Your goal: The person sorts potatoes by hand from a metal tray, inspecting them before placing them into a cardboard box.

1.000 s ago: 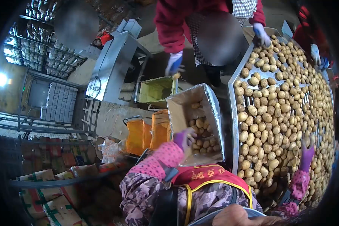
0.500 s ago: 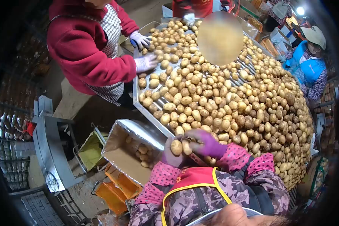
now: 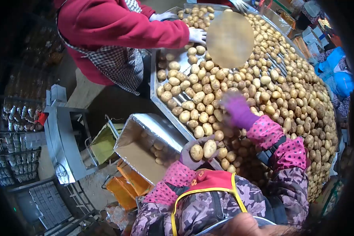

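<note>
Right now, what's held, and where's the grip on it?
Left hand holds two potatoes, cradled from underneath, tops exposed. Right hand is motion-blurred; can't tell if it holds anything.

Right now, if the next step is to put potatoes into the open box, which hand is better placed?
Probably the left hand: it holds two potatoes and is close to the open box. The right hand is over the potato pile, farther from the box.
</note>
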A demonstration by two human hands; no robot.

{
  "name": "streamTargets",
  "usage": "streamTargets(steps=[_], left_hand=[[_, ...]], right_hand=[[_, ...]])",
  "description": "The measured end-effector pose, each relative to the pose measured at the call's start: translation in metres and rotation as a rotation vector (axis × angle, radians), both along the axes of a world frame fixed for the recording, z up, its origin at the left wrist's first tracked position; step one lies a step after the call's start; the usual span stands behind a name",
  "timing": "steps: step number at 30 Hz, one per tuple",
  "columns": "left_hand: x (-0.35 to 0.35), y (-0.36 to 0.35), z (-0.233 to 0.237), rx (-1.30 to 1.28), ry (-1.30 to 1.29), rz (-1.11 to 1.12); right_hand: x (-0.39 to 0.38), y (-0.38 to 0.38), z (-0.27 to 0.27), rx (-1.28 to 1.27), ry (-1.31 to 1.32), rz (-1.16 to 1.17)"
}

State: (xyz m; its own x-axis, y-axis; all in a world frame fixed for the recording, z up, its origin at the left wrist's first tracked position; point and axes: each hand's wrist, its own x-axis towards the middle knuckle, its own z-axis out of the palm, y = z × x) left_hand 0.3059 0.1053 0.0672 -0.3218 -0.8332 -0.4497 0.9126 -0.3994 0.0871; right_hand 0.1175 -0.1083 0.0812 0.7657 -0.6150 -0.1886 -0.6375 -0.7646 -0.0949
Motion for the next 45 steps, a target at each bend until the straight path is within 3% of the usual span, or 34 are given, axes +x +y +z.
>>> streamTargets(steps=[2,5,6,8,11,12,17,18,19,20,22,23,24,25,28,30,31,32,34,36,37,39,43,44,45], left_hand=[[0.004,0.010,-0.004,-0.006,0.082,0.014],[0.008,0.023,-0.027,-0.018,0.290,0.093],[0.010,0.025,-0.018,0.034,0.232,0.085],[0.009,0.032,-0.023,-0.054,0.295,0.096],[0.010,0.035,-0.030,-0.180,0.324,0.069],[0.011,0.037,-0.037,-0.185,0.299,0.078],[0.012,0.039,-0.058,-0.206,0.196,0.160],[0.015,0.043,-0.061,-0.200,0.196,0.180],[0.021,0.048,-0.050,0.036,0.131,0.208],[0.027,0.049,-0.050,0.065,0.126,0.255],[0.031,0.047,-0.055,0.126,0.135,0.358],[0.027,0.035,-0.033,-0.032,0.163,0.419],[0.026,0.029,-0.017,0.199,0.120,0.436],[0.017,0.023,-0.015,0.029,0.077,0.419],[0.024,0.026,-0.014,0.086,0.108,0.173],[0.015,0.030,-0.025,0.096,0.137,0.124],[0.009,0.034,-0.025,0.064,0.347,0.161],[0.008,0.032,-0.015,0.055,0.465,0.176],[0.006,0.034,-0.030,0.005,0.402,0.130],[-0.001,0.030,-0.036,-0.013,0.320,0.127],[-0.004,0.030,-0.040,-0.028,0.306,0.124],[-0.004,0.025,-0.032,-0.073,0.160,0.062],[-0.003,0.026,-0.040,-0.215,0.356,-0.049],[-0.005,0.028,-0.039,-0.126,0.343,-0.028],[-0.005,0.031,-0.035,-0.036,0.326,-0.009]], right_hand=[[-0.001,0.005,-0.023,-0.041,-0.052,0.161],[-0.009,-0.035,-0.058,-0.020,-0.191,0.034],[-0.002,-0.039,-0.045,-0.038,-0.210,-0.023],[0.025,-0.038,-0.022,-0.266,0.042,-0.160],[0.072,-0.032,-0.050,-0.264,-0.068,-0.048],[0.087,-0.030,-0.050,-0.131,-0.205,0.144],[0.137,-0.027,-0.072,-0.088,-0.124,0.006],[0.137,-0.024,-0.075,-0.057,-0.202,-0.027],[0.130,-0.023,-0.080,-0.032,-0.276,-0.064],[0.121,-0.020,-0.086,-0.010,-0.344,-0.105],[0.098,0.006,-0.061,0.246,-0.693,-0.216],[0.091,0.031,-0.016,0.490,-0.602,-0.333],[0.080,0.059,-0.002,0.476,-0.597,-0.335],[0.065,0.074,-0.010,0.604,-0.586,-0.225],[0.038,0.091,-0.021,0.398,-0.476,-0.031],[0.010,0.095,-0.029,0.135,-0.208,0.106],[-0.007,0.081,-0.033,0.125,-0.148,0.172],[-0.016,0.070,-0.047,0.056,-0.265,0.075],[-0.013,0.042,-0.055,0.081,-0.216,0.034],[0.003,0.026,-0.056,0.092,-0.302,-0.219],[0.009,0.024,-0.082,-0.154,-0.242,-0.294],[0.009,0.050,-0.072,-0.014,-0.280,-0.243],[-0.022,0.116,-0.020,0.102,-0.176,-0.032],[-0.032,0.121,-0.010,0.159,-0.177,-0.006],[-0.041,0.109,0.000,0.495,-0.135,-0.181]])
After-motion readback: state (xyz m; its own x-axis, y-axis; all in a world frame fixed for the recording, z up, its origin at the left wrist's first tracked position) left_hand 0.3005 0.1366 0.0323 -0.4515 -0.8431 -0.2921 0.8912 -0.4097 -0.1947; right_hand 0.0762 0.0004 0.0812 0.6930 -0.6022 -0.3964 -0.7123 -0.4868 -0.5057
